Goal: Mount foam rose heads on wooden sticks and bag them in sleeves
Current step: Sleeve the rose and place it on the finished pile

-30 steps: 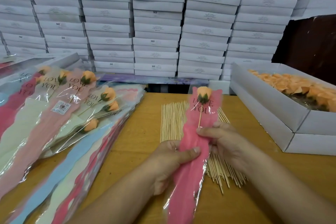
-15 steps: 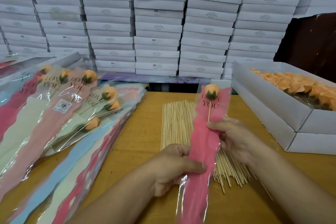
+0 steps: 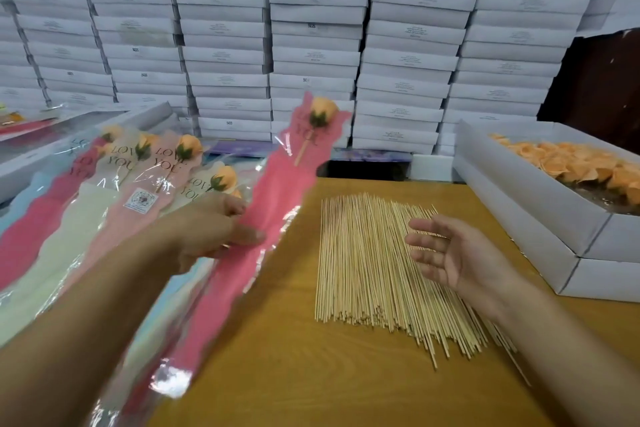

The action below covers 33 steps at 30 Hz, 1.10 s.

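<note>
Now the left hand (image 3: 214, 232) pinches the pink sleeve (image 3: 256, 229) at mid-length, thumb on top, tilting it toward the pile (image 3: 104, 204) of bagged roses at the left, probably to lay it there. Its rose (image 3: 323, 109) sits at the sleeve's top, stick (image 3: 303, 151) showing below. The right hand (image 3: 446, 253) hovers spread and empty over the sticks (image 3: 367, 260), likely ready to take one. Loose rose heads (image 3: 571, 163) wait in the box (image 3: 526, 198) at right.
</note>
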Each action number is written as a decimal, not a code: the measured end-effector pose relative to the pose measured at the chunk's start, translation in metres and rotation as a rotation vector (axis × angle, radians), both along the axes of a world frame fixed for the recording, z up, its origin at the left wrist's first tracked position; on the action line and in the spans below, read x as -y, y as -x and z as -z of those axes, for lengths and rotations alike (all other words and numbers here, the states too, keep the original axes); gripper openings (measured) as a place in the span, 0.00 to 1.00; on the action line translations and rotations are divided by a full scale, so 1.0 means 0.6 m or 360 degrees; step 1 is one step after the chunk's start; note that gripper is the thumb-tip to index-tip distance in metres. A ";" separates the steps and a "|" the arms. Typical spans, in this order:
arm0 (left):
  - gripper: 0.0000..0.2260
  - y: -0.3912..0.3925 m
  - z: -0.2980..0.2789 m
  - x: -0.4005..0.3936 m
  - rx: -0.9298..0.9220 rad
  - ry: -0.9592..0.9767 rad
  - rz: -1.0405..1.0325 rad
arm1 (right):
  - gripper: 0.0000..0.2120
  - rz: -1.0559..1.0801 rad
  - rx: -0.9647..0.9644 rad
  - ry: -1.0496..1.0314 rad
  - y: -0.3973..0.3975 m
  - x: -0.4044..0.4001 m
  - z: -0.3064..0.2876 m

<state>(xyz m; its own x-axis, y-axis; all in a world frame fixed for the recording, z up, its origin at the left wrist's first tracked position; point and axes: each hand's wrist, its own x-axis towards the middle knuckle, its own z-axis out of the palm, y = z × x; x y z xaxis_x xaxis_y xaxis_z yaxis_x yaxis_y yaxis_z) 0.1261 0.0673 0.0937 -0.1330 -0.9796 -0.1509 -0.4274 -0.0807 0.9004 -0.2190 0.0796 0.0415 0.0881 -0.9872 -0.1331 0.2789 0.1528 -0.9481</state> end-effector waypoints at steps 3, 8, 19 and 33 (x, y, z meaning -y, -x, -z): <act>0.08 -0.079 -0.009 0.023 0.0177 0.0034 -0.0243 | 0.15 -0.0011 -0.0060 0.0025 -0.003 -0.001 0.003; 0.10 -0.205 -0.004 0.047 0.0319 -0.0017 -0.0530 | 0.15 -0.0017 -0.0122 0.0049 -0.008 -0.003 0.007; 0.14 -0.235 0.055 0.047 0.0581 0.0109 -0.0935 | 0.14 -0.0019 -0.0144 0.0044 -0.010 0.000 0.011; 0.25 -0.178 0.066 0.023 0.1536 0.0649 -0.0787 | 0.13 0.0006 -0.0154 0.0032 -0.011 0.000 0.010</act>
<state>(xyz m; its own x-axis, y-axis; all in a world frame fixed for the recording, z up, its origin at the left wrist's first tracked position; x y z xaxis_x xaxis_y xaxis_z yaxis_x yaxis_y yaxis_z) 0.2326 0.0538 0.0541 0.2763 -0.8918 0.3583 -0.9540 -0.2094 0.2143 -0.2121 0.0799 0.0357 0.0718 -0.9900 -0.1211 0.1861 0.1326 -0.9735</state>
